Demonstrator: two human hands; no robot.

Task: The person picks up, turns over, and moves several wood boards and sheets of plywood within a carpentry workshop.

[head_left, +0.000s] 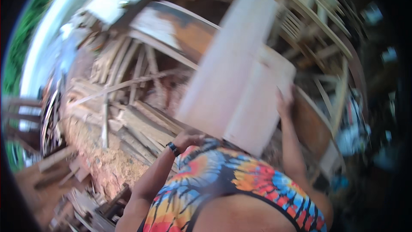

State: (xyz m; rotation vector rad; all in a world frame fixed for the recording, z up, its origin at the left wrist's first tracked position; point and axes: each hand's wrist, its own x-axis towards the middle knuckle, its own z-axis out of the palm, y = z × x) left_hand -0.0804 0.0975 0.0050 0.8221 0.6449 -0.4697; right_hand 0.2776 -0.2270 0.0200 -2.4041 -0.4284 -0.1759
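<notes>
Two pale wooden boards lie side by side in front of me. The long board point(223, 60) reaches from near my waist to the far side, and a shorter, wider board point(262, 90) lies along its right. My right hand point(285, 104) is at the shorter board's right edge, thumb side on its face, seemingly gripping it. Close to my waist, by the long board's near end, my left hand point(190, 139) is curled, a dark band on its wrist. A dark object point(210, 144) lies beside its fingers, blurred; what that hand holds cannot be made out.
Beneath the boards stands a worn brown-and-white panel point(171, 32). Wood offcuts point(141, 124) and sticks are heaped at the left, beside sawdust point(107, 159). A slatted wooden frame point(319, 21) stands at the far right. A brown curved panel point(311, 122) lies right of my right hand.
</notes>
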